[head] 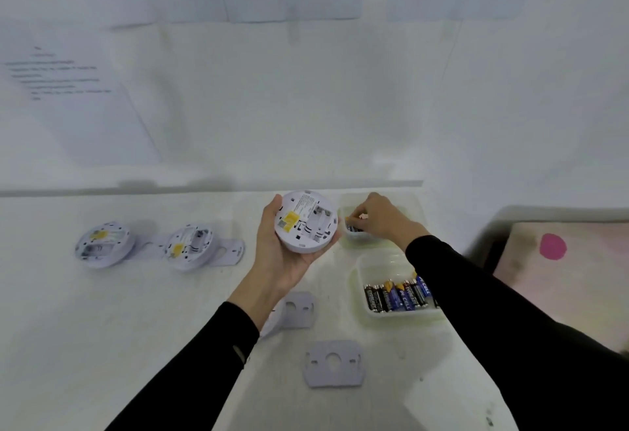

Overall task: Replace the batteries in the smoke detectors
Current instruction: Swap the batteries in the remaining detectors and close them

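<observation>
My left hand (277, 257) holds a round white smoke detector (305, 221) above the table, its back facing up, with a yellow label and an open battery bay. My right hand (383, 218) reaches into a small white tub (354, 240) just right of the detector, its fingertips pinching a battery (350, 223) with an orange end. Nearer me, a white tray (374, 272) holds a row of several black and blue batteries (396, 294). Two more detectors (102, 243) (190, 247) lie back-up at the left.
Flat white mounting plates lie on the table: one (334, 362) near me, one (296, 310) under my left wrist, one (231, 250) beneath the second detector. A wall with taped paper sheets (71, 97) stands behind. A surface with a pink dot (553, 247) sits at the right.
</observation>
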`<state>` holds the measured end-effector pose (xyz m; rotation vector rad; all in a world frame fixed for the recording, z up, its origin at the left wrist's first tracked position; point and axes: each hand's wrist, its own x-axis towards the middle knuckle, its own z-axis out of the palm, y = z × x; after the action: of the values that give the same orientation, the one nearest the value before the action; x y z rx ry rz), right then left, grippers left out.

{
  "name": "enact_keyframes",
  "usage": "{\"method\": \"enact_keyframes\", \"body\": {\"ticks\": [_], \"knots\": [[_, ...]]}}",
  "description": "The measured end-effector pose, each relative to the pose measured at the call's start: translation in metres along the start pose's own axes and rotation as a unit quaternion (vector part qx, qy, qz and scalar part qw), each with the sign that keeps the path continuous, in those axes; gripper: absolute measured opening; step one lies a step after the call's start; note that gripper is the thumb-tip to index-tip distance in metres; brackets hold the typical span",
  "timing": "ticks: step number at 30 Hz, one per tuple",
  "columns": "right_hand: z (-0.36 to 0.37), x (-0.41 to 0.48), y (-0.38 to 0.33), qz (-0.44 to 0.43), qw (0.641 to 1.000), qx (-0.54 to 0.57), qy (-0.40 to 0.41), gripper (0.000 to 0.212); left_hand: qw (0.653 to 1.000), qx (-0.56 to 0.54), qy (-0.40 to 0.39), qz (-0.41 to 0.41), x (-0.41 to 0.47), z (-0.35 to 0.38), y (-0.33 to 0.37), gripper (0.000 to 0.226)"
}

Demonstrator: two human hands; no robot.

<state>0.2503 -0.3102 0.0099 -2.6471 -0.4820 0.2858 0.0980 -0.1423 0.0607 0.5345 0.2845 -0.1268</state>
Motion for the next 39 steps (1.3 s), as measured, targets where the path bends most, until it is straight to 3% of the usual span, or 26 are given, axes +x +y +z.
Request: {"method": "enact_keyframes", "body": {"ticks": [3,6,10,12,14,18,24,31,36,39], "knots": [[0.000,-0.008,-0.003,-0.022,0.999,0.014,0.021,0.019,1.000,-0.013,-0.002,0.004,-0.003,-0.001,-0.002,0.063],[-0.003,-0.028,-0.011,-0.038,0.987,0.136,0.072,0.011,1.000,-0.013,-0.006,0.012,-0.007,-0.001,-0.001,0.066],[-0.021,-0.070,-0.039,-0.010,0.891,0.393,0.225,0.013,0.999,-0.005,-0.014,0.028,-0.010,0.001,0.003,0.065],[-0.033,-0.092,-0.058,-0.027,0.848,0.472,0.241,0.017,0.999,-0.001,-0.011,0.040,-0.010,0.002,0.005,0.063],[-0.038,-0.110,-0.075,-0.056,0.828,0.508,0.230,0.016,0.998,0.006,-0.007,0.055,-0.009,0.004,0.006,0.059],[-0.030,-0.125,-0.096,-0.099,0.835,0.496,0.218,0.016,0.996,0.030,-0.001,0.079,-0.009,0.005,0.010,0.049],[-0.013,-0.125,-0.109,-0.187,0.862,0.392,0.262,0.015,0.994,0.060,-0.004,0.096,-0.014,0.003,0.015,0.048],[0.009,-0.117,-0.116,-0.303,0.863,0.311,0.259,0.016,0.993,0.056,0.038,0.100,-0.025,-0.004,0.027,0.050],[0.016,-0.115,-0.129,-0.292,0.866,0.306,0.267,0.014,0.992,0.054,0.048,0.099,-0.030,-0.004,0.028,0.053],[0.012,-0.113,-0.139,-0.225,0.889,0.292,0.271,0.021,0.992,0.030,0.057,0.110,-0.031,-0.006,0.023,0.058]]}}
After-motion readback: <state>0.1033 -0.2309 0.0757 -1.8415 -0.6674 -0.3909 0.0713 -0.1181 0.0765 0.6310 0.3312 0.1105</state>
